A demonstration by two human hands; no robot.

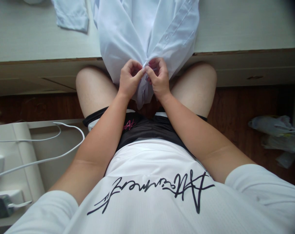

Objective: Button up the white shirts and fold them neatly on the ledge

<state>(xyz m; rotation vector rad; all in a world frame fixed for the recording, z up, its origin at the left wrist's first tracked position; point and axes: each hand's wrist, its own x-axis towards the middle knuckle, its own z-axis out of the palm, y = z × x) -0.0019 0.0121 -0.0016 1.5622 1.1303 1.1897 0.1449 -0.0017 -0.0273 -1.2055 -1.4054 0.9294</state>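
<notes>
A white button-up shirt (123,35) lies over the table edge and hangs down between my knees. My left hand (130,78) pinches a gathered bit of its fabric between thumb and fingers. Right beside it, my right hand (159,78) pinches the same spot, and the two thumb tips nearly meet. Whether a button sits between the fingers is hidden. The button placket (173,31) runs up and to the right from my hands. Below them, loose shirt cloth bunches and dangles.
A shirt sleeve with its cuff (71,21) rests on the pale table (247,26) at the upper left. At the left, a white cable (71,152) loops near a pale cabinet (18,156) that carries a phone (1,206). Clear plastic bags (276,126) lie on the wooden floor at the right.
</notes>
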